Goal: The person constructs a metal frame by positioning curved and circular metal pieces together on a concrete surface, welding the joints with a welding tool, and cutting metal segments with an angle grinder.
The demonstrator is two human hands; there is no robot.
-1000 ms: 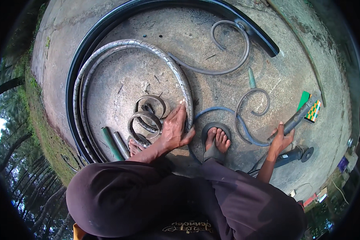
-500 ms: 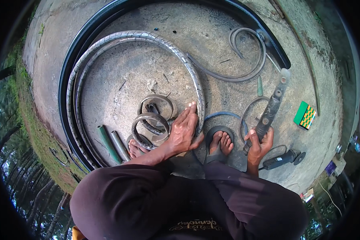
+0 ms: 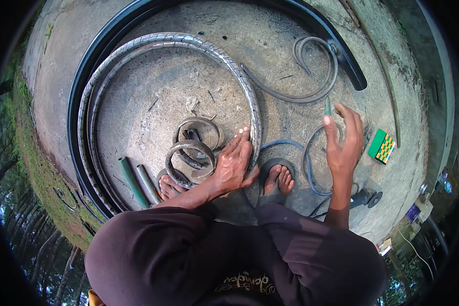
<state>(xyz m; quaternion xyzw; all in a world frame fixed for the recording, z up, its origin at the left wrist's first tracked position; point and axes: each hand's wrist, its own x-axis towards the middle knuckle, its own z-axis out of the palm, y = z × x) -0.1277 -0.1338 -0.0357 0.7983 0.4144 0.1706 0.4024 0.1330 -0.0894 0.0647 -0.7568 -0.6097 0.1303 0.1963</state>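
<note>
My left hand (image 3: pixel 232 163) grips the near right end of a worn, silvery-grey tyre (image 3: pixel 250 99), fingers along its inner side and thumb at the outer side. The tyre curves round in a large loop to the left. Beside that hand, coiled strips of rubber (image 3: pixel 191 145) lie by my left foot. My right hand (image 3: pixel 344 140) is raised and empty, its thumb and fingers apart. Nearest to it are a slim green pointed piece (image 3: pixel 327 105) and a small green box with a chequered side (image 3: pixel 381 146).
A large black tyre (image 3: pixel 74 107) arcs around the work area. A thin grey rubber strip (image 3: pixel 290 97) curls at the upper right. A green tube (image 3: pixel 132 182) and a grey tube (image 3: pixel 148 184) lie left of my foot. An angle grinder (image 3: pixel 362 198) lies beyond my right forearm.
My right hand has let go of the long dark tool with the pale tip, which no longer shows, and has moved up with its fingers spread. My left hand stays on the tyre.
</note>
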